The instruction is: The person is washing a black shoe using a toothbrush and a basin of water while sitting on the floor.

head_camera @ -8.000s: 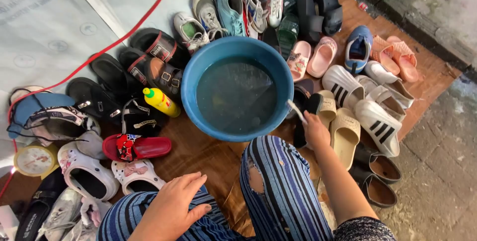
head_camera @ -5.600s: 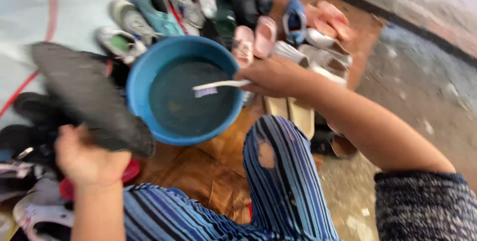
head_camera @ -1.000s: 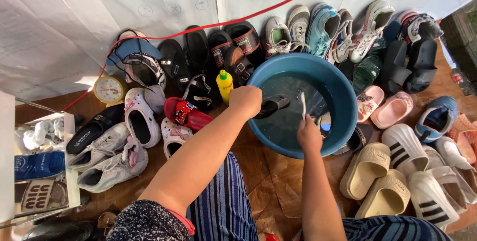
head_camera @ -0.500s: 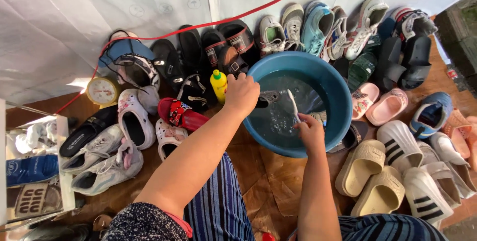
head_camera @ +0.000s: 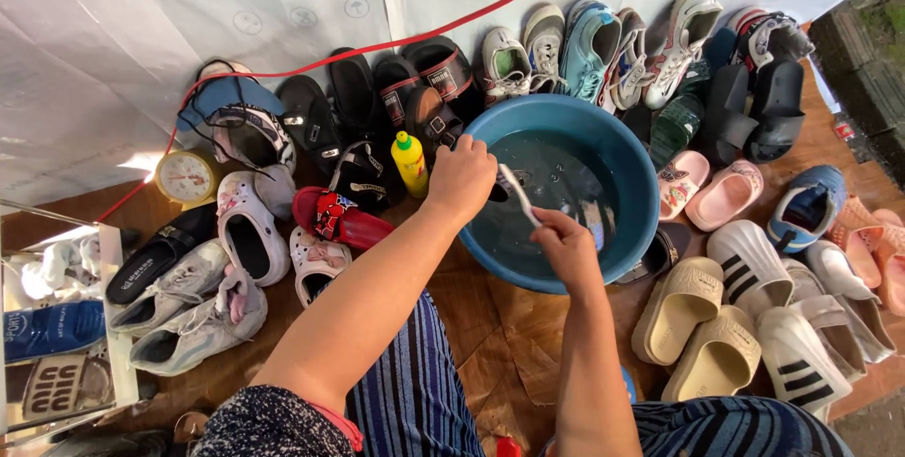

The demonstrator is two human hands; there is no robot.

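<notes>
Floor: shoes are ringing a blue basin [head_camera: 633, 174] holding water.
Left hand [head_camera: 462, 177]: gripping a dark shoe [head_camera: 497, 192] at basin's 9 o'clock.
Right hand [head_camera: 566, 245]: pinching a white brush [head_camera: 518, 195].

A glossy blue plastic basin [head_camera: 633, 170] held water. The yellow bottle [head_camera: 411, 163] looked like smooth plastic. Beige slides [head_camera: 677, 299] appeared matt and rubbery (foam, perhaps). The floor [head_camera: 500, 363] was worn brown wood, and the backdrop sheet [head_camera: 123, 24] was creased white plastic.
</notes>
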